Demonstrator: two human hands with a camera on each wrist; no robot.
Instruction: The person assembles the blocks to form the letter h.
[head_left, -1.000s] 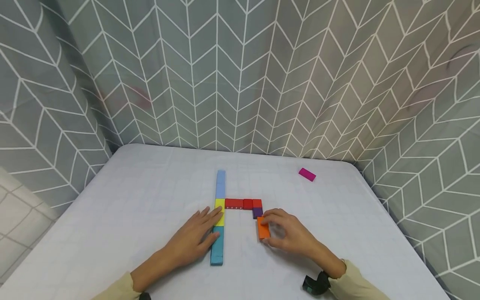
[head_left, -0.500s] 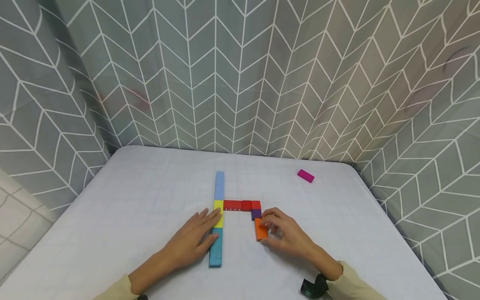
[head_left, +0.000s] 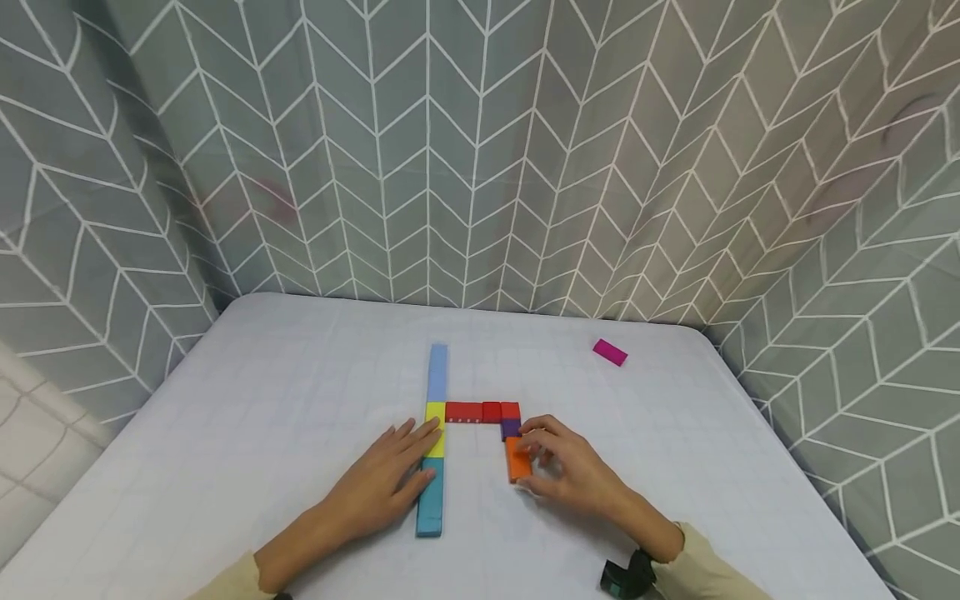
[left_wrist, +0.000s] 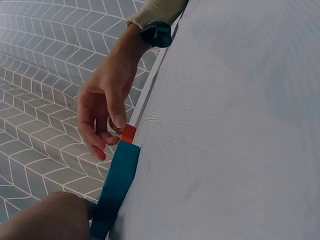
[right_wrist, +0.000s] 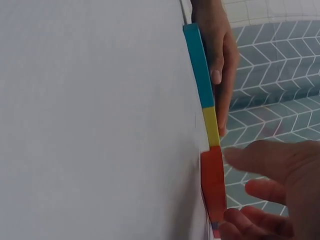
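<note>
My left hand (head_left: 386,483) lies with straight fingers across a yellow block (head_left: 437,448) and the side of a teal block (head_left: 430,510). These stand end to end with a light blue block (head_left: 437,372) in one upright line. From the yellow part, red blocks (head_left: 465,412) run rightward to a corner, with a small purple block (head_left: 510,428) below it. My right hand (head_left: 572,471) pinches an orange block (head_left: 514,468) just under the purple one, thumb at its near end, fingertips at its far end. The right wrist view shows the orange block (right_wrist: 212,177) beside the thumb.
A magenta block (head_left: 611,352) lies apart at the back right of the white-covered table (head_left: 262,400). Behind the table hangs a grey curtain (head_left: 450,167) with white chevrons. A dark wrist device (head_left: 630,575) sits by the right sleeve.
My right hand has slid the orange block slightly left, more nearly in line under the purple block. The left hand stays on the yellow and teal blocks. The head view has shifted slightly.
</note>
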